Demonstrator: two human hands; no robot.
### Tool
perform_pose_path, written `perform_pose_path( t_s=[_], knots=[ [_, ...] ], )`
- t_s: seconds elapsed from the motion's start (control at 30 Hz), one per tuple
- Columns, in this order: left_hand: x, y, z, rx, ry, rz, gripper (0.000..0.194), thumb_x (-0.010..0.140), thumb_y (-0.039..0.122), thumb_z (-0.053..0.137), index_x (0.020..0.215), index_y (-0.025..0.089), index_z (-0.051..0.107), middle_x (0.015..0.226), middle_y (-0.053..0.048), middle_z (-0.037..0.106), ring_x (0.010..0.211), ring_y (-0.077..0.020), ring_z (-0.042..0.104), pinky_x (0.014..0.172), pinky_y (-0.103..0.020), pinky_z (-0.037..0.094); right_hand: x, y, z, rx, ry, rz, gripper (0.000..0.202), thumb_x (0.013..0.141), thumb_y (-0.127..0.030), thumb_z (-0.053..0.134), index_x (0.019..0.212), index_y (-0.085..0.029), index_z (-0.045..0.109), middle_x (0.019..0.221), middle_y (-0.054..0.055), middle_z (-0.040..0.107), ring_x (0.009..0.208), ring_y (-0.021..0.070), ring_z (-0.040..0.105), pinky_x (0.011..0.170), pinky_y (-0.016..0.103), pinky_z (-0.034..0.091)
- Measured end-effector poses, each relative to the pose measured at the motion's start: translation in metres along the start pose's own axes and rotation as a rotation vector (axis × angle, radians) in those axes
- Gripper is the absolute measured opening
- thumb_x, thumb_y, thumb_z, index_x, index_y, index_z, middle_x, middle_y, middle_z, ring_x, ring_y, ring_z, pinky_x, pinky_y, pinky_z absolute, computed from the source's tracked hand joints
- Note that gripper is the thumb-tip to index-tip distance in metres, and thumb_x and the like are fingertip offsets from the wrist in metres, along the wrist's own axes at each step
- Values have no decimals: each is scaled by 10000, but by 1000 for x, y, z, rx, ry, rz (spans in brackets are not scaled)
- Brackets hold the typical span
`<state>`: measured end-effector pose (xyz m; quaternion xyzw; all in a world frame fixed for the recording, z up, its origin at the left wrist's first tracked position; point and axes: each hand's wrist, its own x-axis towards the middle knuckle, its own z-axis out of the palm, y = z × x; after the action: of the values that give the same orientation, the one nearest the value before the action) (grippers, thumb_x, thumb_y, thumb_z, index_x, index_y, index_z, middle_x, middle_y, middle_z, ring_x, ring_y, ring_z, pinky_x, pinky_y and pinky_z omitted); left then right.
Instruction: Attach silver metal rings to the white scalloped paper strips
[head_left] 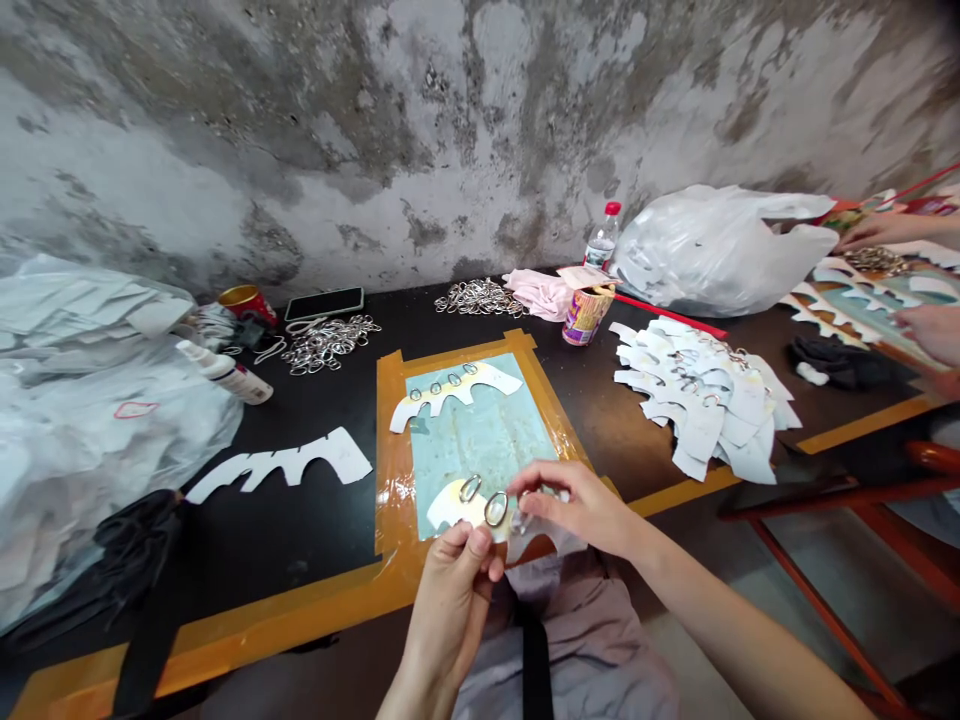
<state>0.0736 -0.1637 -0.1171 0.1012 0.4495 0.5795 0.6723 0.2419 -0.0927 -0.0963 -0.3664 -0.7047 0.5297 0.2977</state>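
Note:
My left hand pinches the lower edge of a white curved piece with yellowish patches and metal rings standing on it, near the front of the blue-green mat. At the right part of that piece, the closed fingers of my right hand are around something I cannot make out. One oval ring stands between my two hands. Farther back on the mat lies another white curved piece carrying several rings. A plain cut-out piece rests on the black table to the left.
Ring piles lie behind, near a phone, a white bottle and plastic bags. To the right are a printed cup, a capped bottle and stacked white pieces. Another person's hands show at the far right.

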Motion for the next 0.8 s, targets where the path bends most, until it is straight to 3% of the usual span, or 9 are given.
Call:
perform_pose_path(
  t_s=[0.1,0.17,0.27,0.43,0.57,0.8],
  knots=[
    [6,-1,4,-76,60,56,396,502,354,910,595,126,600,561,55,520,488,-32,445,478,-145,402,7,-4,-1,-53,250,-54,319,888,-367,629,1173,-229,591,1017,44,648,964,182,592,851,317,461],
    [10,-3,7,-122,131,115,393,471,324,922,634,130,622,611,46,563,517,-42,476,472,-147,411,11,-12,2,-148,355,-141,183,906,-330,607,1050,-219,630,983,46,651,943,183,589,861,333,454],
    [16,-8,11,-150,157,177,379,489,317,913,670,140,632,651,37,599,541,-55,503,481,-158,429,14,-23,15,-326,327,-264,101,917,-272,589,874,-210,656,869,36,659,870,182,583,822,342,445],
    [18,-14,13,-156,166,230,362,504,323,902,686,146,645,697,19,649,536,-58,514,504,-172,442,17,-22,36,-499,338,-269,106,922,-248,585,907,-214,684,847,34,674,841,192,562,789,357,410],
    [17,-18,11,-105,186,244,358,500,350,901,668,149,656,636,19,640,523,-75,508,530,-196,444,18,-16,36,-499,336,-238,111,918,-242,592,880,-218,694,827,31,678,829,191,570,772,349,408],
    [16,-26,-1,235,189,344,295,664,428,798,745,157,713,721,-31,681,660,-152,572,671,-268,457,22,-15,25,-499,273,-217,59,865,-190,652,829,-213,692,788,24,688,805,188,596,776,344,421]
  ],
)
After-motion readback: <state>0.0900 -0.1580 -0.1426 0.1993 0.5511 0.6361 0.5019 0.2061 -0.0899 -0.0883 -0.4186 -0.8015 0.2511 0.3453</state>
